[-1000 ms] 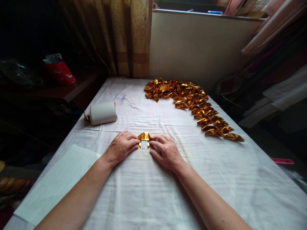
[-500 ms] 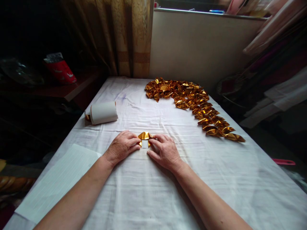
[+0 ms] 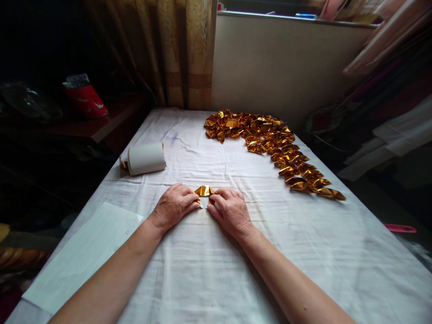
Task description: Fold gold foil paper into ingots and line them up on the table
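A small piece of gold foil paper [image 3: 204,191], partly folded with its white underside showing, lies on the cloth between my hands. My left hand [image 3: 175,202] pinches its left side, thumb at the near edge and fingers above. On the other side, my right hand [image 3: 231,209] grips the right side with thumb and fingertips closed. The fingertips hide both ends of the paper. Beyond them, a curved trail of folded gold foil pieces [image 3: 266,135] runs from the far edge down the right side.
A white paper roll [image 3: 146,158] with gold inside lies at the left. A lined sheet [image 3: 84,256] rests near my left forearm on the white cloth [image 3: 303,270]. A red cup [image 3: 87,100] stands on a dark side table [image 3: 101,128]. A curtain [image 3: 199,54] hangs behind.
My right thumb has moved up and in, closing onto the foil paper's near right edge. The white flap now looks slightly curled and shorter. The other things stay put.
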The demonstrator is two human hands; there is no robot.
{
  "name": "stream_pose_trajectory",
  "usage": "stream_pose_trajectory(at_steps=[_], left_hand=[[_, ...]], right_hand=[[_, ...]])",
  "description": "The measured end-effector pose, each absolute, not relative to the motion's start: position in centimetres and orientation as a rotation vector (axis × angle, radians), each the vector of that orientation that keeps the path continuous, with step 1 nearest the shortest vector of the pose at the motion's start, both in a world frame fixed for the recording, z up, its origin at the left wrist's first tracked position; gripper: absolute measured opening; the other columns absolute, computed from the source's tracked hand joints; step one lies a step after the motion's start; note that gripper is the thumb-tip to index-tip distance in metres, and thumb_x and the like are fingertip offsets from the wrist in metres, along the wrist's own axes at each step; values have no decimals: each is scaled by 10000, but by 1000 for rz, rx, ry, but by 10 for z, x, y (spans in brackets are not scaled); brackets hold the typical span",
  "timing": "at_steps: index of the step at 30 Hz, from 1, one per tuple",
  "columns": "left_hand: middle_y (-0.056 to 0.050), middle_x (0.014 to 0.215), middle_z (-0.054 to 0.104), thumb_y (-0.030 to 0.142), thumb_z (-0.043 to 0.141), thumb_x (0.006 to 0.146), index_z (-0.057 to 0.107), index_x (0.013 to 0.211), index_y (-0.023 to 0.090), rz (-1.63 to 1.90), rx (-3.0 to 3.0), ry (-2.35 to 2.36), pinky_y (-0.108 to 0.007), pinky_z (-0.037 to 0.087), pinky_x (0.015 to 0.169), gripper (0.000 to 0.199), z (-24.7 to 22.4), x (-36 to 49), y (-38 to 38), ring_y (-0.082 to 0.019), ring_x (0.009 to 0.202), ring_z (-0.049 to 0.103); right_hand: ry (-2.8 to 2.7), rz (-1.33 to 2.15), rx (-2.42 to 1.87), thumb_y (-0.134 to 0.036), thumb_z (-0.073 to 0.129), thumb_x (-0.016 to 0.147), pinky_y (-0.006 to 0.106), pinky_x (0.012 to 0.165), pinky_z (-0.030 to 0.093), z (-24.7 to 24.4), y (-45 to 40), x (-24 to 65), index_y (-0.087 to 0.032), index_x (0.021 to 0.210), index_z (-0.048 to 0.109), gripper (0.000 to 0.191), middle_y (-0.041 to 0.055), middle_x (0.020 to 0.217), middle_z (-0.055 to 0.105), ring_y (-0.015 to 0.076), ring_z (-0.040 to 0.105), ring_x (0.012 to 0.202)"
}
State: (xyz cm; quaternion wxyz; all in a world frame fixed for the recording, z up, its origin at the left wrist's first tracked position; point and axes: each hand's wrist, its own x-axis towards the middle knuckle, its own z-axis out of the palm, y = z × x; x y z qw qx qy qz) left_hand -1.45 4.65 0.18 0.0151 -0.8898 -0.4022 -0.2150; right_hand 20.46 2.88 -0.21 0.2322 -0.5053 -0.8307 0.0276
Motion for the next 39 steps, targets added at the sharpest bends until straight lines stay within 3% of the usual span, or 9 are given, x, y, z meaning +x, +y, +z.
stream_pose_trajectory(at_steps=[10,15,21,27,39], left_hand=[[0,852,703,399,499,972,696,861,237,-704,-2658,-1261,-406,410,1028,278,-2,-9,47,-148,802,639],[-2,846,697,379,501,972,688,855,232,-701,-2647,-1279,-407,411,1032,264,-2,-9,47,-151,796,630],[5,938,706,426,599,911,676,939,249,-668,-2749,-1310,-426,385,1054,195,2,-12,44,-173,887,641],[-22,902,705,284,529,948,650,923,205,-637,-2663,-1334,-415,402,1041,147,-2,-11,43,-173,883,650],[-14,902,696,292,506,965,658,914,219,-755,-2750,-1341,-422,401,1032,177,-3,-15,39,-170,861,630]], right_hand=[[-2252,140,-1391,-412,757,776,376,891,357,-2,27,203,-237,974,673,277,60,1130,665,243,558,1060],[-2248,124,-1411,-341,692,842,364,890,354,-2,26,201,-241,953,676,150,58,1182,656,231,554,1075],[-2265,73,-1394,-324,644,877,362,879,360,-3,26,203,-238,1013,688,168,57,1185,665,231,565,1056],[-2271,26,-1330,-239,547,933,364,894,365,-6,27,203,-231,1040,698,186,50,1213,677,219,565,1061],[-2172,126,-1187,-236,568,944,330,822,419,-16,31,210,-240,972,707,142,27,991,746,197,618,904]])
